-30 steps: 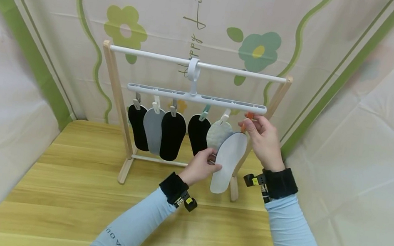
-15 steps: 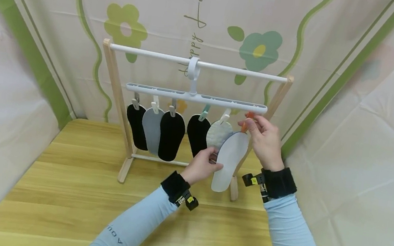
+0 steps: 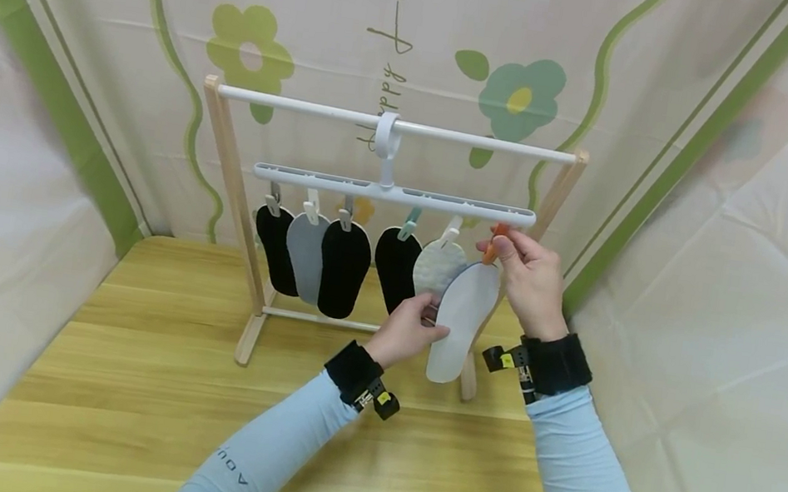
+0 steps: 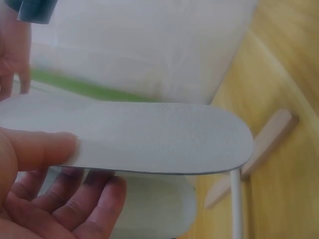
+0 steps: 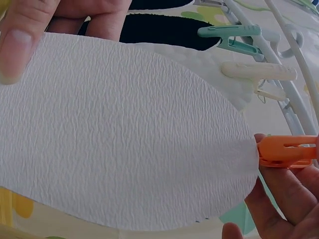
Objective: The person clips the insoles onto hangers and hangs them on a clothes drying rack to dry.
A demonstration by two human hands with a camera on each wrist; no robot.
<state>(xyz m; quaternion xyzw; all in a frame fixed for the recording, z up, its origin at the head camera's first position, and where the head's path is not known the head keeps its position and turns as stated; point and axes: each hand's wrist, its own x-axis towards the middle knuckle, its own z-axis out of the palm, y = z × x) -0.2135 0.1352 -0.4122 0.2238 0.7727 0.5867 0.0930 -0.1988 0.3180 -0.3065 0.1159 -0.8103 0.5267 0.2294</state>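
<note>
A white insole point(image 3: 459, 318) point(image 4: 149, 137) point(image 5: 119, 134) hangs tilted under the right end of the white clip hanger point(image 3: 394, 194). My left hand point(image 3: 411, 328) pinches its left edge between thumb and fingers point(image 4: 35, 149). My right hand point(image 3: 526, 277) pinches the orange clip point(image 3: 493, 241) point(image 5: 286, 151), whose tip meets the top end of the insole. Several other insoles, black, grey and white, hang from clips to the left point(image 3: 341, 268).
The hanger hooks over a white rail on a wooden-legged rack point(image 3: 234, 173) standing on a wooden table point(image 3: 141, 379). Printed fabric walls close in behind and on both sides. A teal clip point(image 5: 229, 37) and a cream clip point(image 5: 256, 72) sit beside the orange one.
The white insole has shifted slightly up and right toward the orange clip. Both hands keep their holds.
</note>
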